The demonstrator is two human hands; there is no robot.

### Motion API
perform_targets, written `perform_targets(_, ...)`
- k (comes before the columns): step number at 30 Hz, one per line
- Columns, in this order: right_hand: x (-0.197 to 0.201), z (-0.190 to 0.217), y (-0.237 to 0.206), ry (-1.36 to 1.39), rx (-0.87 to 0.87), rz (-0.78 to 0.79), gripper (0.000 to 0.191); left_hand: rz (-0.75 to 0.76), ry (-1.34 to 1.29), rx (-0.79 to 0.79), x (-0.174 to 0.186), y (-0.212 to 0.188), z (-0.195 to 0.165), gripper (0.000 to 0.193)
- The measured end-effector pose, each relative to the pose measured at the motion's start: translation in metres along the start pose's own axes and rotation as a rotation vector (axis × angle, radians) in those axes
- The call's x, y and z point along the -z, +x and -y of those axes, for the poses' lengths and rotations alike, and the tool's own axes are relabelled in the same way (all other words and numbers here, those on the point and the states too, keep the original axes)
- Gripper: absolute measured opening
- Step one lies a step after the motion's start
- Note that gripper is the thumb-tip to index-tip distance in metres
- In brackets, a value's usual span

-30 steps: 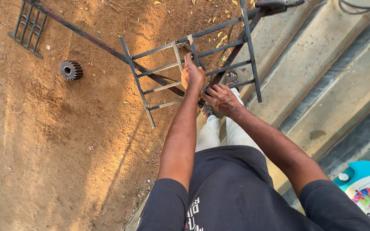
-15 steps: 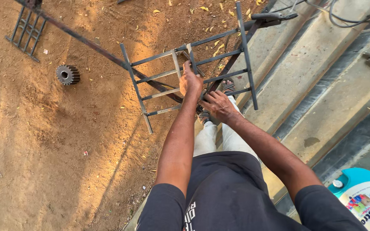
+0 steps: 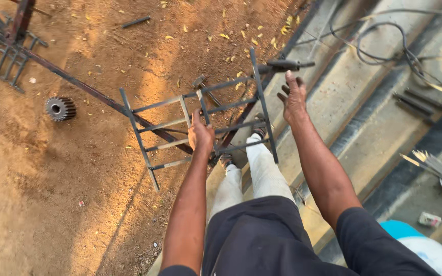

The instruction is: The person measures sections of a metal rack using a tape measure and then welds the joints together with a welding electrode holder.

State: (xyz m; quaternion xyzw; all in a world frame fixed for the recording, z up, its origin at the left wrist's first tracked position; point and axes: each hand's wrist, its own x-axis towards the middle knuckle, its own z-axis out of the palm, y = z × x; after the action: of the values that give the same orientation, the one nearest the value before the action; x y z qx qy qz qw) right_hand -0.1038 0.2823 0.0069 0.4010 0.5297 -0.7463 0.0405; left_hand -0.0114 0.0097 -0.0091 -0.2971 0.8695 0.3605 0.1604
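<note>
— What's the ground like?
— Bare reddish dirt (image 3: 52, 204), sunlit in warm streaks, with yellow leaves (image 3: 251, 38) scattered toward twelve o'clock.
— And toward three o'clock?
— Grey concrete steps (image 3: 384, 128) running diagonally, with black cables (image 3: 384, 46) looped at one o'clock.

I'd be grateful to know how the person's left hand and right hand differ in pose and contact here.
The left hand is closed around a bar of the metal frame; the right hand is open, fingers spread, gripping nothing. The left hand sits mid-frame; the right hand is at the frame's far edge, near a dark handle. Both are bare.
</note>
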Motion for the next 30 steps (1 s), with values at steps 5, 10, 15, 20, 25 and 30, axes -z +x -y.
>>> perform_targets(5, -0.041, 0.001, 0.024, 0.119, -0.032, 0.225, 0.065, -0.095, -0.111, -0.137, -0.010, 0.005, 0.012, 0.075)
perform_targets(10, -0.045, -0.014, 0.029, 0.157, 0.077, 0.059, 0.056, 0.085, -0.022, 0.212, -0.007, -0.003, 0.013, 0.071)
perform_targets(15, 0.024, -0.025, -0.005, 0.231, 0.410, -0.037, 0.059, -0.028, -0.027, 0.044, -0.010, 0.001, 0.013, 0.071)
perform_targets(20, 0.104, -0.046, -0.101, 0.031, 0.464, -0.007, 0.076, -0.047, -0.015, -0.026, -0.011, 0.008, 0.009, 0.072)
perform_targets(25, 0.099, -0.078, -0.191, -0.467, 0.658, 0.057, 0.086, -0.015, 0.046, 0.008, -0.003, 0.004, -0.004, 0.073)
perform_targets(30, 0.044, -0.094, -0.234, -0.512, 0.607, 0.145, 0.099, -0.097, 0.048, -0.109, -0.008, 0.005, -0.008, 0.074)
